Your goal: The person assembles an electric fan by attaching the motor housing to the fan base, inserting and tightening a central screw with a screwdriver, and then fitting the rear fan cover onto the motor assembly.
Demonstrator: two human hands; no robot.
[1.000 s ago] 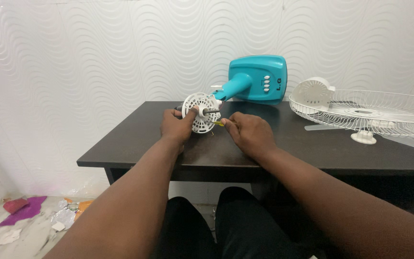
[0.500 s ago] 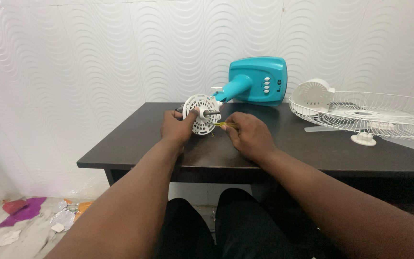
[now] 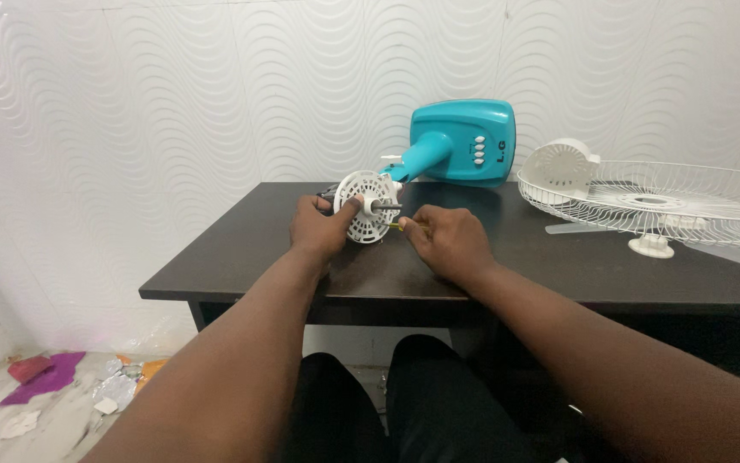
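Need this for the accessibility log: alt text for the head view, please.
Seated at a dark table, a person's left hand steadies a white round fan motor housing while the right hand holds a small yellow-handled tool against it. Behind lie a teal fan base and, to the right, a white wire fan guard.

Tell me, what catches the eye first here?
The teal fan base lying at the back of the dark table, most likely. In front of it the left hand grips a white round motor housing, the right hand close beside it. A white wire guard lies at right.
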